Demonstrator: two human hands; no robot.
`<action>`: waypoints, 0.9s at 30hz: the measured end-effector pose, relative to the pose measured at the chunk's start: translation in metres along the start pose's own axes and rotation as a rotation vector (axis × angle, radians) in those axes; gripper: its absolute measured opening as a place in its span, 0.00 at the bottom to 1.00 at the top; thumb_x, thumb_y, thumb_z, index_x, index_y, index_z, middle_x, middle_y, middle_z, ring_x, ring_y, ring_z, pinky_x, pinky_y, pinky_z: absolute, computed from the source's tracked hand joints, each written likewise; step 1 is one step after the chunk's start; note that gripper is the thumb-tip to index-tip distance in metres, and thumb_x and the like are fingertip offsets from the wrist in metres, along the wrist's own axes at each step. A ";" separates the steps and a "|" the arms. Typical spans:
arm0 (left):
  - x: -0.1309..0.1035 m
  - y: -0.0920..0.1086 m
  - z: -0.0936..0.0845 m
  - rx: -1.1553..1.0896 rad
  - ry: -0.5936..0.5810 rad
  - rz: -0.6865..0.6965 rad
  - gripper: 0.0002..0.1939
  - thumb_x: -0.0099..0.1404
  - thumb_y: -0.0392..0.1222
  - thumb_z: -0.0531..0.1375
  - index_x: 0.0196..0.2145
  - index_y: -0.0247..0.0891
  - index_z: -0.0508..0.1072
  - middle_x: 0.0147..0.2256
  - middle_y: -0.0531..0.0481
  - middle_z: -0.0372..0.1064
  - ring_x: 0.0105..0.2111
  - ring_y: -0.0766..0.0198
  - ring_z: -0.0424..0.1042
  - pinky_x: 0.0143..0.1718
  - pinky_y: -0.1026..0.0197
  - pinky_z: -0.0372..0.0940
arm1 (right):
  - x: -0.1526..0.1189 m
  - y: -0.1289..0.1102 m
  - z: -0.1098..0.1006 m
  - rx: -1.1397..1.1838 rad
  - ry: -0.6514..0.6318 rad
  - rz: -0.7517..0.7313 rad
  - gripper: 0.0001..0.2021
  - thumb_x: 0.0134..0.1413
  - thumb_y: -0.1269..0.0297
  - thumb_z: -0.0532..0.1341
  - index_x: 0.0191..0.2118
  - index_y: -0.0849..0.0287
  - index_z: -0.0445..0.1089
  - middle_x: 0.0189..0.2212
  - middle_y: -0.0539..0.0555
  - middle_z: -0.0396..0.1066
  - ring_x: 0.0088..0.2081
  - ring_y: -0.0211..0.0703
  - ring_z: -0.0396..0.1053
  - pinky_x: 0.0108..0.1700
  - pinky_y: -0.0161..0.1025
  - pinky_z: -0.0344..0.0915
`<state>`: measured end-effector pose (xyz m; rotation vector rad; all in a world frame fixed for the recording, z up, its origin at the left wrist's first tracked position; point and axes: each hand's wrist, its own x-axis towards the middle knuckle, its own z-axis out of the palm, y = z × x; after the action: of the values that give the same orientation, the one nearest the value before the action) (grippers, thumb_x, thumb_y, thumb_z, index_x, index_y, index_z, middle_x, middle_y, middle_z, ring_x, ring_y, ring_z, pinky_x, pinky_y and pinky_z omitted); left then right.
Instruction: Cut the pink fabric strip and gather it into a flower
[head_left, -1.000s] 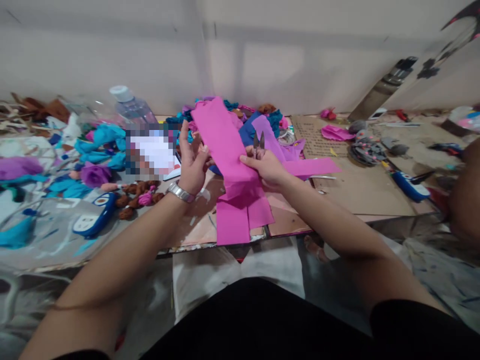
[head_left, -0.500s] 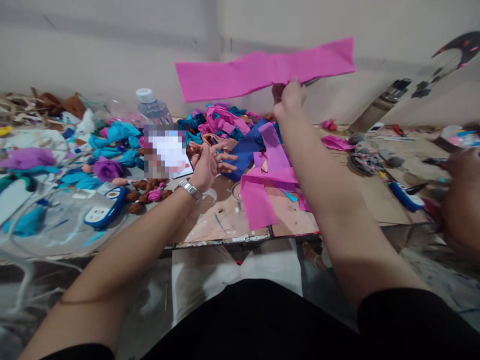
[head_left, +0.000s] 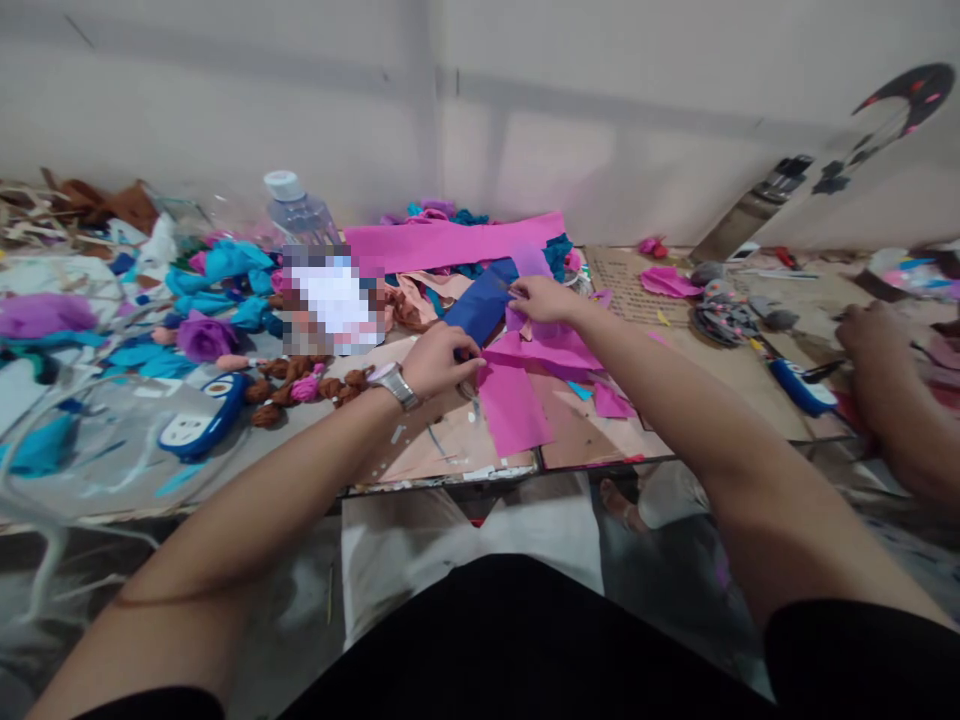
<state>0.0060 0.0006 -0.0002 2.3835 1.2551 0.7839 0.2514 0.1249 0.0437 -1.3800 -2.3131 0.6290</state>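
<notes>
My left hand (head_left: 442,360), a watch on its wrist, rests on the table with its fingers pinched at the left edge of a pink paper sheet (head_left: 547,352). My right hand (head_left: 544,297) reaches further back and pinches a light purple paper piece (head_left: 529,262) beside a dark blue sheet (head_left: 480,305). A long pink strip (head_left: 457,243) lies across the heap of coloured paper behind both hands. Another pink piece (head_left: 514,405) lies flat near the table's front edge.
A water bottle (head_left: 292,205), teal paper scraps (head_left: 217,270), a purple paper flower (head_left: 202,335), brown rosettes (head_left: 300,380) and a blue-white device (head_left: 195,425) lie at left. At right are cardboard (head_left: 712,350), a blue tool (head_left: 806,385) and another person's hand (head_left: 870,335).
My right hand came down from holding the long pink strip high; the strip now lies on the paper heap. My left hand closed and moved to the pink sheet on the table.
</notes>
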 end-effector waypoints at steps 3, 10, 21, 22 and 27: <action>0.001 0.005 -0.001 -0.035 0.075 -0.010 0.11 0.66 0.48 0.62 0.34 0.39 0.80 0.35 0.46 0.78 0.38 0.56 0.72 0.47 0.51 0.64 | -0.013 0.001 0.003 -0.298 -0.023 0.043 0.12 0.59 0.74 0.67 0.48 0.62 0.78 0.46 0.67 0.80 0.47 0.59 0.76 0.53 0.52 0.67; 0.006 0.007 -0.021 -0.216 0.311 -0.160 0.08 0.69 0.46 0.58 0.34 0.40 0.67 0.30 0.52 0.67 0.30 0.63 0.65 0.35 0.58 0.60 | -0.041 0.004 -0.007 -0.303 0.197 -0.040 0.22 0.65 0.65 0.65 0.62 0.67 0.72 0.60 0.73 0.71 0.60 0.61 0.70 0.64 0.54 0.65; 0.009 0.036 -0.062 -0.179 0.400 -0.143 0.14 0.73 0.55 0.59 0.36 0.42 0.66 0.29 0.51 0.65 0.30 0.59 0.66 0.38 0.55 0.65 | -0.133 -0.076 0.025 -0.102 0.242 -0.304 0.38 0.62 0.60 0.64 0.74 0.65 0.55 0.66 0.73 0.65 0.67 0.67 0.63 0.69 0.62 0.59; 0.008 0.040 -0.068 -0.153 0.377 -0.153 0.14 0.72 0.54 0.61 0.36 0.42 0.67 0.27 0.52 0.63 0.29 0.60 0.65 0.37 0.55 0.64 | -0.133 -0.072 0.024 -0.120 0.241 -0.284 0.34 0.63 0.63 0.62 0.72 0.64 0.58 0.66 0.72 0.66 0.67 0.66 0.63 0.69 0.61 0.59; -0.005 0.050 -0.100 -0.052 0.221 -0.189 0.12 0.70 0.52 0.63 0.36 0.42 0.68 0.22 0.56 0.60 0.21 0.64 0.58 0.27 0.58 0.55 | -0.129 -0.045 0.008 -0.263 0.170 -0.195 0.16 0.60 0.71 0.58 0.50 0.63 0.78 0.48 0.67 0.79 0.52 0.63 0.73 0.57 0.53 0.66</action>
<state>-0.0250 -0.0275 0.1030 2.1437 1.4997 1.0275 0.2723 -0.0101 0.0508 -1.2388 -2.4140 0.1468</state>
